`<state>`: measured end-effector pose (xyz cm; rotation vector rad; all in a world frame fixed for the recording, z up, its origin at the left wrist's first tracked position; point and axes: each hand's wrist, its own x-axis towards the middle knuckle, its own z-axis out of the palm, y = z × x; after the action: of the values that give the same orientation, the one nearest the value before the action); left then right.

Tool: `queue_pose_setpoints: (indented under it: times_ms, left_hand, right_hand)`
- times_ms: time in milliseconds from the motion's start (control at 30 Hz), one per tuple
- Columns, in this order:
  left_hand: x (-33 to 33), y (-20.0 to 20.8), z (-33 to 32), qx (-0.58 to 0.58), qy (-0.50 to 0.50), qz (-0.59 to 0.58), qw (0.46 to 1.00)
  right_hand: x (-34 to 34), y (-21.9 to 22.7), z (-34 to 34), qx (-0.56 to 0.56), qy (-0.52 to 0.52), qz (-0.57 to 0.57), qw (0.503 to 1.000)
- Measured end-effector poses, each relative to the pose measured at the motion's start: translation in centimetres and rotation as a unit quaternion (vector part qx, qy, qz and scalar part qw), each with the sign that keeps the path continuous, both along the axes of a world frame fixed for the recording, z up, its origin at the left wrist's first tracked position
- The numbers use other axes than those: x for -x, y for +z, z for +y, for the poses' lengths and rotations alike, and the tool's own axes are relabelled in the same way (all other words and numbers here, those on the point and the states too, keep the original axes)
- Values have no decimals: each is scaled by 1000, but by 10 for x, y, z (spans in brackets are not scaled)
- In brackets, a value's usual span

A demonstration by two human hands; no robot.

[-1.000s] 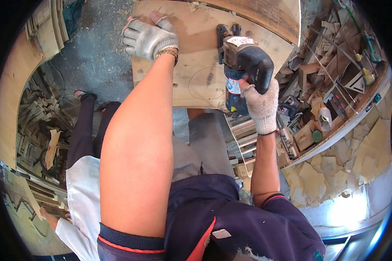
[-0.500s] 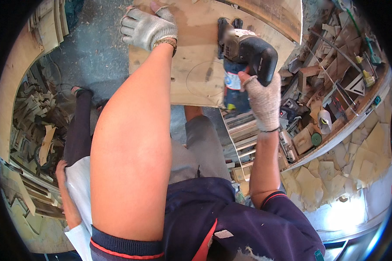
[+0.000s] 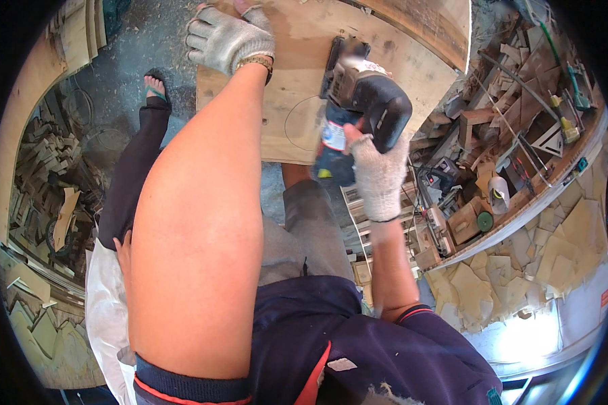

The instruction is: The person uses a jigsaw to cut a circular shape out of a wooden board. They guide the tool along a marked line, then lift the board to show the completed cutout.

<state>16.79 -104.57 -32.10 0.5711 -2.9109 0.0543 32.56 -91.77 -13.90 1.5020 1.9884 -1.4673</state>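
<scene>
My left hand (image 3: 230, 39), in a pale knitted fingerless glove, lies flat on a light wooden board (image 3: 284, 94) near its far left corner, fingers apart. My right hand (image 3: 378, 172), gloved the same way, is closed round the black handle of a power tool, seemingly a jigsaw (image 3: 368, 94). Its dark front plate rests over the right half of the board. The tool's blue rear part is blurred and reaches past the near edge. A drawn circle (image 3: 287, 125) shows left of the tool, partly covered by it. Any blade is hidden.
At left, another person's dark-trousered leg (image 3: 145, 142) and sandalled foot stand on the sawdust-strewn floor (image 3: 128, 61). Wood offcuts (image 3: 47, 135) pile up beyond. A cluttered bench (image 3: 520, 196) at right holds tools, a green roll and scraps. Slatted wood (image 3: 365, 209) lies under the board's near side.
The jigsaw and my right hand have shifted a little left. My left hand stays nearly in place. The other person's leg and foot have moved further into sight at left.
</scene>
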Motion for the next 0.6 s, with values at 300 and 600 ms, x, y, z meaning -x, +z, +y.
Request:
queue_pose_setpoints:
  times_ms: [300,600]
  left_hand:
    - [-3,-3,-3,-13,-20,17,1000]
    - [-1,4,5,2,23,-37,999]
  right_hand:
    - [54,19,113,-66,560,-35,825]
    - [83,21,124,-11,607,-66,792]
